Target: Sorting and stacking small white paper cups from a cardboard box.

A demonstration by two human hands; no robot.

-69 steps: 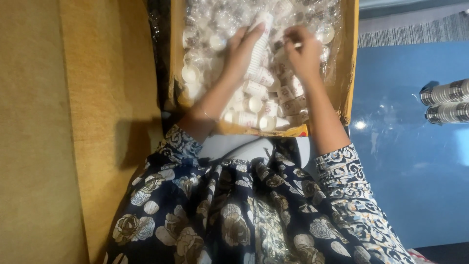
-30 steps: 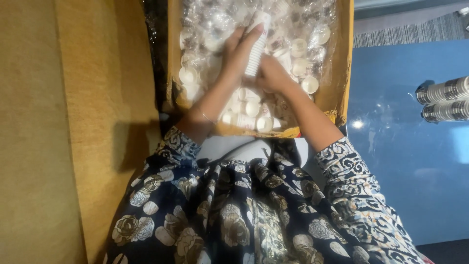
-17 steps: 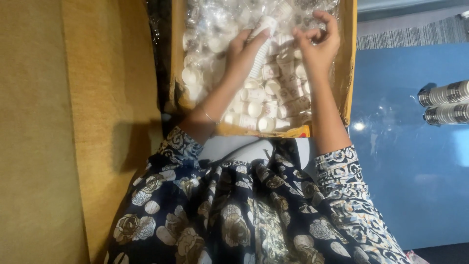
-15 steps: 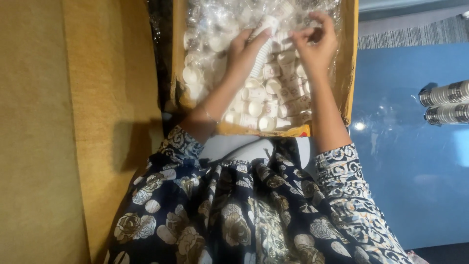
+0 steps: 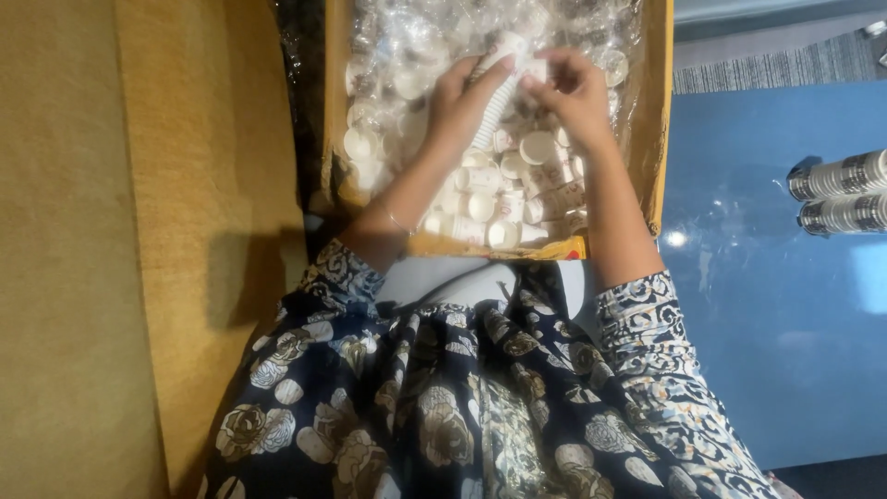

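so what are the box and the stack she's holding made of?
Box: looks like corrugated cardboard, matte brown, with worn flaps. Stack of cups held between left hand and right hand: probably paper, matte white with ribbed edges; could be thin plastic. Film over the contents: clear glossy plastic, crinkled with highlights.

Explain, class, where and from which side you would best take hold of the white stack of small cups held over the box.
Probably around its ribbed middle, coming in from the sides. The stack of cups is long, thin and tilted above the cardboard box, so its flanks are open. The left hand wraps one side; the right hand pinches its upper end.
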